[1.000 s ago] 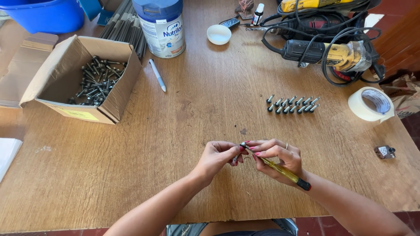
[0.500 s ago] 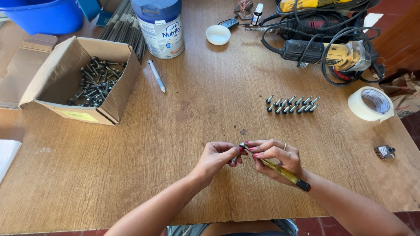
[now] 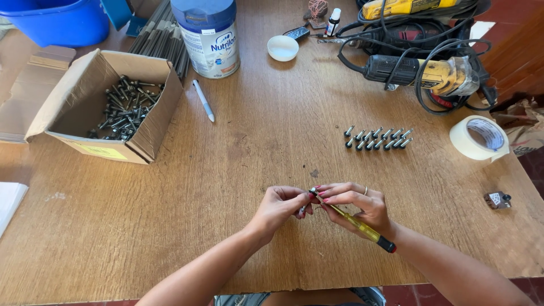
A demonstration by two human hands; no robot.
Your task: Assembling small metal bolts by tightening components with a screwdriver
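Head view: looking down on a wooden table (image 3: pixel 238 187), with both of the person's bare hands meeting at its near middle.
Far left: a blue plastic tub (image 3: pixel 56 20) at the far corner, and nearer, an open cardboard box (image 3: pixel 153 122) holding a heap of dark bolts.
Left of centre: a tall white canister with a blue lid (image 3: pixel 208 37), and a white pen (image 3: pixel 203 100) lying on the wood just near of it.
Left hand (image 3: pixel 277 208): fingers curled shut, pinching a small screw (image 3: pixel 312 192) at the fingertips; most of it is hidden.
Right hand (image 3: pixel 357 205): fingers closed around a yellow-handled screwdriver (image 3: pixel 362 229).
Key relation: the screwdriver's long axis runs from its dark cap at the near right up to its tip at the far left, and the tip meets the screw just where the two hands touch. Neither hand has to reach.
Right of centre: a neat double row of screws (image 3: pixel 377 138) lies beyond the hands, nearer the right hand.
Far right: tangled power tools with black cords (image 3: pixel 422 71), and a roll of pale tape (image 3: pixel 477 137).
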